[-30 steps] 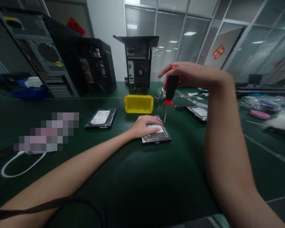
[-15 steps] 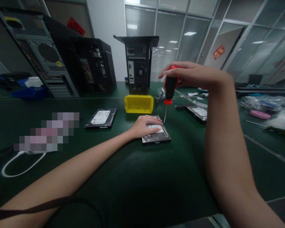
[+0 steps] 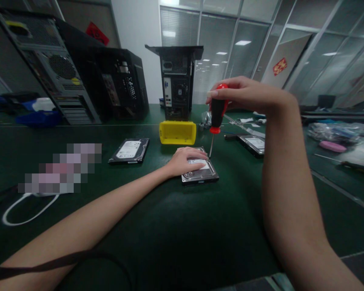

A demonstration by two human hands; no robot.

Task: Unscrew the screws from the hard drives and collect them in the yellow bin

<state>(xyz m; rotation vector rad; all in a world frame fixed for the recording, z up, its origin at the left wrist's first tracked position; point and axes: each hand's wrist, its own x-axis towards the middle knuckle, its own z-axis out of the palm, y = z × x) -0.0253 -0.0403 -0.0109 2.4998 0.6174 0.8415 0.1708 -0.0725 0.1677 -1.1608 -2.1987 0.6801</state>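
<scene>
A silver hard drive (image 3: pixel 202 175) lies label side up on the green table in front of me. My left hand (image 3: pixel 186 160) rests on top of it, fingers stretched flat and thumb spread over the label. In my right hand (image 3: pixel 230 92) is a red-and-black screwdriver (image 3: pixel 218 113), gripped by the top of its handle with the wrist bent high. Its shaft points down, slightly tilted, with the tip at the drive's right edge near my left fingertips. Whatever the tip meets is too small to make out.
Behind the drive stands a yellow bin (image 3: pixel 177 133). Other hard drives lie left (image 3: pixel 129 150) and right (image 3: pixel 252 144). Computer cases (image 3: pixel 177 81) line the back. A blurred-out item with a white cord (image 3: pixel 6 218) lies left; bagged parts (image 3: pixel 333 132) sit right.
My right fingers have shifted slightly around the top of the screwdriver handle, drawing in closer. My left hand and the hard drive have stayed in place.
</scene>
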